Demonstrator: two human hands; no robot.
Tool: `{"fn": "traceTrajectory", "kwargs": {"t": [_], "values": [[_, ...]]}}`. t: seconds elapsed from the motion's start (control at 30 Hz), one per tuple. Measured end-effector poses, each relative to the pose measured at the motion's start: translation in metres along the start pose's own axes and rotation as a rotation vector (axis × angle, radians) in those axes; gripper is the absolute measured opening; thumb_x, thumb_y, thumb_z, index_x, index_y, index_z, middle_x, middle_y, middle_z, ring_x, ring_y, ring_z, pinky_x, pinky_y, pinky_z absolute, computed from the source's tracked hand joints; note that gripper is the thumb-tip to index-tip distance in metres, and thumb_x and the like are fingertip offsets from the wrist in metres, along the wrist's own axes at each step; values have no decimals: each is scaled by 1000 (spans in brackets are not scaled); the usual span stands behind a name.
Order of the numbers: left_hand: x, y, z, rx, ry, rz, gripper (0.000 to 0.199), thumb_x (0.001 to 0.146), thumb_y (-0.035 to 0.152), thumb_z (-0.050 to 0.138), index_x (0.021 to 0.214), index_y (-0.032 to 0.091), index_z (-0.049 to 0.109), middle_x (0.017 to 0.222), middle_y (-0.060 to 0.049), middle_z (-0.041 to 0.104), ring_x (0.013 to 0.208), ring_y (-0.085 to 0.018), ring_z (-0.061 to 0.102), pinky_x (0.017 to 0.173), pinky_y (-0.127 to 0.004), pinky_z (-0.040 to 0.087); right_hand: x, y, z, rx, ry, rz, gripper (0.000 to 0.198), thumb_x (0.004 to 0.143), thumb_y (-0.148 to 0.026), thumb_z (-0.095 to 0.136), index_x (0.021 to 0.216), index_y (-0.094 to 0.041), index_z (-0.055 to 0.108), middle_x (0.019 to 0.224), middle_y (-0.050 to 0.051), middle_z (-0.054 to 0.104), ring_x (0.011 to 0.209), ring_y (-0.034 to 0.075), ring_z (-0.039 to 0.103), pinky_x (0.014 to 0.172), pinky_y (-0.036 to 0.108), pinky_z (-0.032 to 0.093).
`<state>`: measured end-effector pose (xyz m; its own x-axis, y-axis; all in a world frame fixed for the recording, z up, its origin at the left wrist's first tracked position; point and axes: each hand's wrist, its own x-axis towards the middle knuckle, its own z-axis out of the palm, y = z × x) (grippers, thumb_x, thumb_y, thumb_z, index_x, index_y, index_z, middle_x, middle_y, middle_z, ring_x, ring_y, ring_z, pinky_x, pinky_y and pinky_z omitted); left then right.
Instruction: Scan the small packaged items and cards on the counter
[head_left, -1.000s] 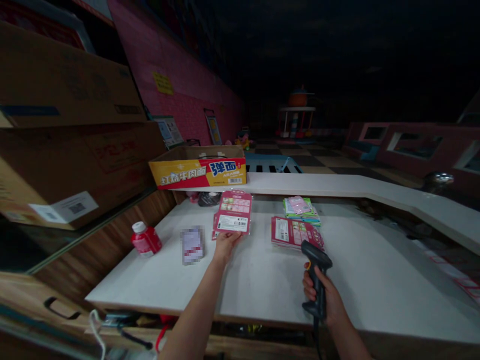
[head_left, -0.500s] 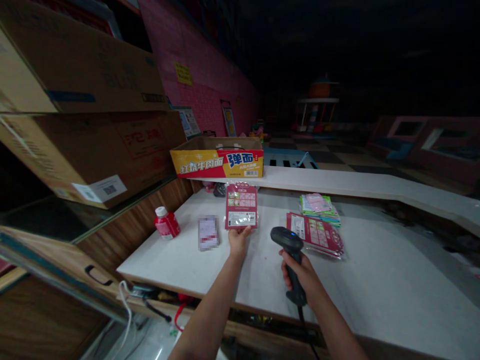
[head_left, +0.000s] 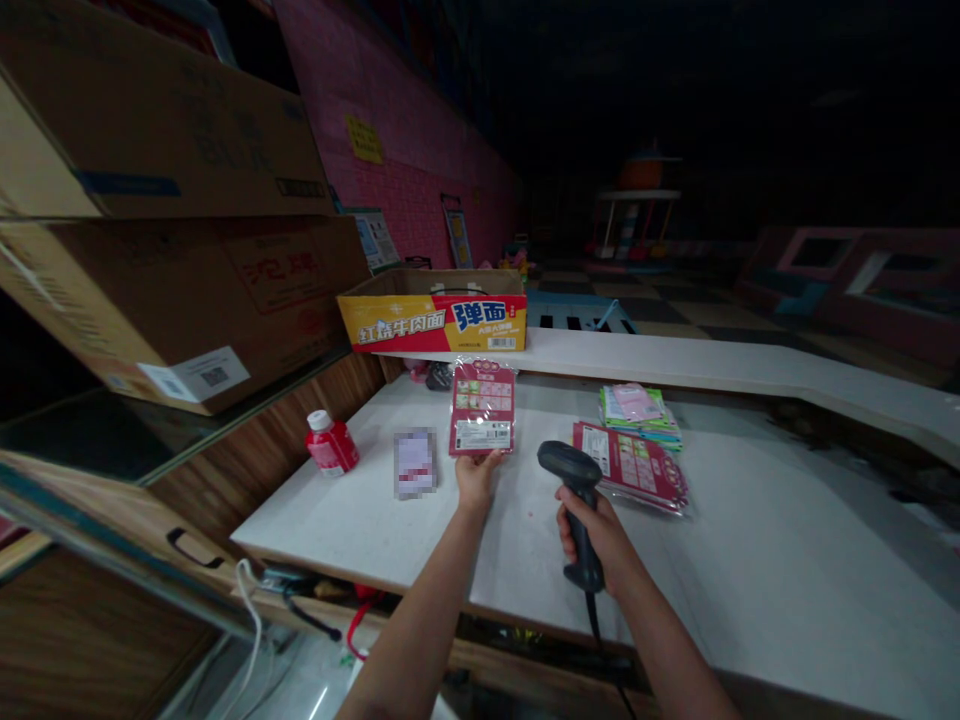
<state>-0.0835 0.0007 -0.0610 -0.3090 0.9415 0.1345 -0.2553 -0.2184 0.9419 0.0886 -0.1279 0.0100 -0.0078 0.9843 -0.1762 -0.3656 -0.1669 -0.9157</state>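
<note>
My left hand (head_left: 477,477) grips the lower edge of a dark pink card packet (head_left: 483,405) in clear plastic wrap, with small pictures and a white barcode label on its face. My right hand (head_left: 596,532) is wrapped round the handle of a black barcode scanner (head_left: 577,500), its head pointing left towards the packet. A cable runs down from the handle. Right of the scanner lies a stack of similar pink packets (head_left: 637,468). Behind that stack sits a pile of green and blue packets (head_left: 660,428) with a pale pink one on top.
A red bottle (head_left: 332,445) with a white cap and a blurred-out rectangular item (head_left: 415,463) stand left on the white desk (head_left: 337,530). A yellow and red open carton (head_left: 435,325) rests on the raised ledge (head_left: 675,360). Large cardboard boxes (head_left: 187,300) are stacked at left.
The scanner in my right hand has shifted slightly left and up, and its blue light no longer shows. My left hand still holds the packet in nearly the same spot.
</note>
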Motion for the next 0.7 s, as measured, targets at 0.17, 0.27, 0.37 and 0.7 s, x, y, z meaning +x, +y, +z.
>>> {"fn": "traceTrajectory", "kwargs": {"t": [0.17, 0.27, 0.37, 0.7], "values": [[3, -5, 0, -33, -16, -15, 42, 55, 36, 84, 84, 9, 71, 82, -11, 74, 74, -23, 70, 74, -35, 56, 3, 3, -6, -16, -31, 4, 45, 70, -55, 74, 89, -21, 52, 52, -8, 56, 34, 8, 46, 31, 18, 35], [2, -4, -1, -58, -25, -23, 48, 53, 37, 86, 89, 9, 70, 88, -13, 75, 82, -26, 70, 78, -38, 56, 3, 7, -25, 8, -75, 17, 46, 70, -53, 76, 93, -20, 54, 53, -7, 57, 37, 8, 47, 33, 18, 36], [3, -2, -2, -94, -47, -46, 56, 50, 39, 88, 94, 9, 70, 94, -14, 74, 89, -28, 70, 82, -40, 56, 3, 17, -52, 125, -155, 38, 43, 72, -52, 75, 93, -20, 56, 54, -6, 55, 36, 7, 44, 34, 17, 33], [15, 0, 4, -125, 56, -173, 43, 43, 25, 88, 79, 12, 68, 77, -7, 74, 70, -21, 70, 70, -35, 60, 9, 36, -86, 396, -249, 80, 37, 76, -51, 72, 93, -20, 58, 56, -6, 50, 37, 5, 37, 35, 15, 27]]}}
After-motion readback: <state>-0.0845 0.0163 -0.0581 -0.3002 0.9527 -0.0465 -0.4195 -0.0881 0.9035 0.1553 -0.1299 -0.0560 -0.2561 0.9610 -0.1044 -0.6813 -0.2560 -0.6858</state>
